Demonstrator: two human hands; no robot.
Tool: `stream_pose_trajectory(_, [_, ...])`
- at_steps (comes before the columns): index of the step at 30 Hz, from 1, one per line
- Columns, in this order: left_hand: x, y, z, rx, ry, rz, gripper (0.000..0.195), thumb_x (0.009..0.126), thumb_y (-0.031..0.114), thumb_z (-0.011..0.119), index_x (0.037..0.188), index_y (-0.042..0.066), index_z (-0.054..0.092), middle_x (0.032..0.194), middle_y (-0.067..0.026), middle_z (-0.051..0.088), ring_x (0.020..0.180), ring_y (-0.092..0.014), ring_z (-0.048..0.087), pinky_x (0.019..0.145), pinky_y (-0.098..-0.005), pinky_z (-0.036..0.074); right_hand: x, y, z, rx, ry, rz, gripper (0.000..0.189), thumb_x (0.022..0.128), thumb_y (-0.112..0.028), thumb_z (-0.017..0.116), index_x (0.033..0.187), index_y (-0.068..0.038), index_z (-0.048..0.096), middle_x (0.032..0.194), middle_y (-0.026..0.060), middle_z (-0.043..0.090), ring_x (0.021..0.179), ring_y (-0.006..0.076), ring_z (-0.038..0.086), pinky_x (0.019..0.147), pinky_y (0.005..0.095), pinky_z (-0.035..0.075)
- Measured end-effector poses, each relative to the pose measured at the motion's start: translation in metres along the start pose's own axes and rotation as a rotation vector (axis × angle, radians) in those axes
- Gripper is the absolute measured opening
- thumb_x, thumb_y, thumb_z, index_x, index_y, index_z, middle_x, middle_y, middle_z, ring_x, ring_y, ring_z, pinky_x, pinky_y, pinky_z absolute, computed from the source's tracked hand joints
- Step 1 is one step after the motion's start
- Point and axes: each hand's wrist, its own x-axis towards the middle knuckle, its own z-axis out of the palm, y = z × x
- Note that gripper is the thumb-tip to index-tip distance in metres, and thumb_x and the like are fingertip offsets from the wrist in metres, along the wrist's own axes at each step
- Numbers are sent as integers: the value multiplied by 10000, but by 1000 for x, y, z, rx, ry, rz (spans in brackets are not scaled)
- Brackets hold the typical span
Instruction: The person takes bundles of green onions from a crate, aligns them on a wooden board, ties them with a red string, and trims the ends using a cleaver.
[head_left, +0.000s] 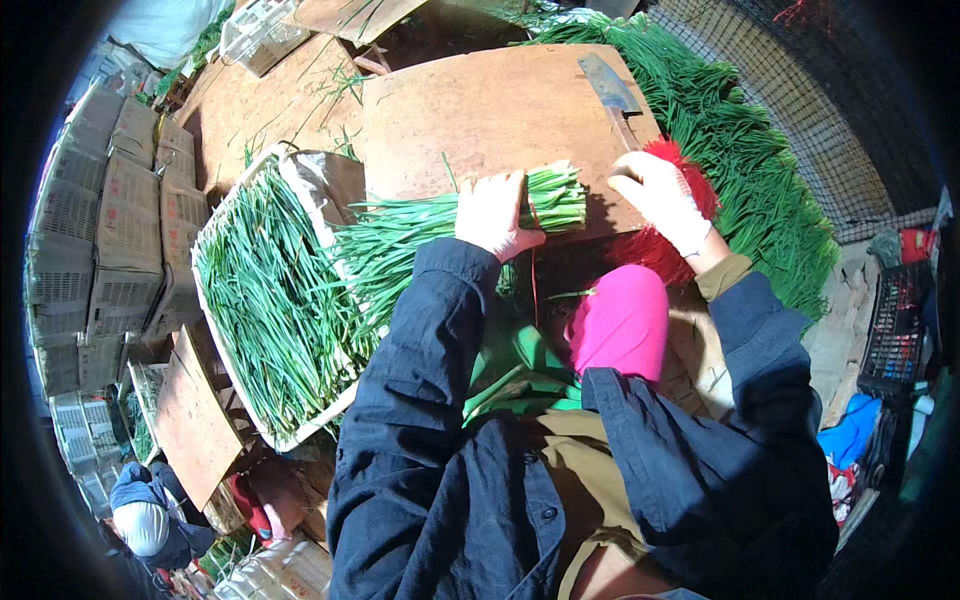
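My left hand (491, 214), in a pale work glove, grips a bunch of green Chinese chives (409, 232) near its cut ends, over the edge of a wooden board (457, 105). A thin red tie (534, 262) hangs down at the bunch beside my thumb. To the right, my gloved right hand (656, 187) is bent beside a bundle of red ties (694, 180); whether it pinches a tie I cannot tell. Just beyond that hand a cleaver (609, 86) lies on the board.
A white crate (270, 442) full of chives stands left of the board. More loose chives (720, 120) are heaped along the right. Stacked plastic crates (124, 225) line the far left. Another person (146, 517) is at the lower left. Black netting (795, 112) borders the upper right.
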Motion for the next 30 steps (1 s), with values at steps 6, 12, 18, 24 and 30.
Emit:
stream_pose_trajectory(6, [30, 30, -9, 218, -85, 35, 828, 549, 440, 774, 1191, 34, 444, 1097, -137, 537, 1067, -305, 485, 920, -474, 330, 12, 66, -9, -378, 113, -65, 277, 811, -274, 596, 965, -45, 585, 959, 123, 591, 894, 306, 582, 781, 388, 466])
stream_pose_trajectory(12, [40, 48, 14, 285, -232, -38, 984, 514, 422, 802, 1291, 26, 345, 1093, -166, 505, 1008, -325, 516, 881, -434, 381, 54, 103, 8, -769, -57, 245, 414, 773, -353, 608, 1064, -74, 513, 927, 151, 623, 865, 302, 620, 740, 399, 490])
stream_pose_trajectory(18, [35, 46, 17, 78, -7, 66, 658, 568, 286, 740, 1125, 48, 482, 950, -158, 536, 893, -320, 548, 762, -408, 438, 88, 128, 18, -682, -199, 422, 584, 733, -310, 602, 1224, -50, 419, 939, 153, 629, 888, 311, 615, 751, 416, 481])
stream_pose_trajectory(24, [31, 33, 9, -10, 38, -12, 659, 554, 317, 764, 1106, 58, 512, 995, -160, 571, 928, -332, 564, 797, -409, 466, 103, 76, 1, -219, -181, 604, 712, 697, -322, 563, 1294, -2, 344, 1124, 263, 573, 1077, 373, 546, 917, 417, 414])
stream_pose_trajectory(30, [45, 20, -8, 156, -270, -267, 760, 563, 435, 781, 1120, 9, 486, 1055, -186, 557, 992, -326, 558, 850, -391, 461, 85, 91, 16, 962, 197, 516, 562, 805, -195, 537, 1305, -8, 365, 738, 31, 535, 571, 94, 512, 491, 266, 457])
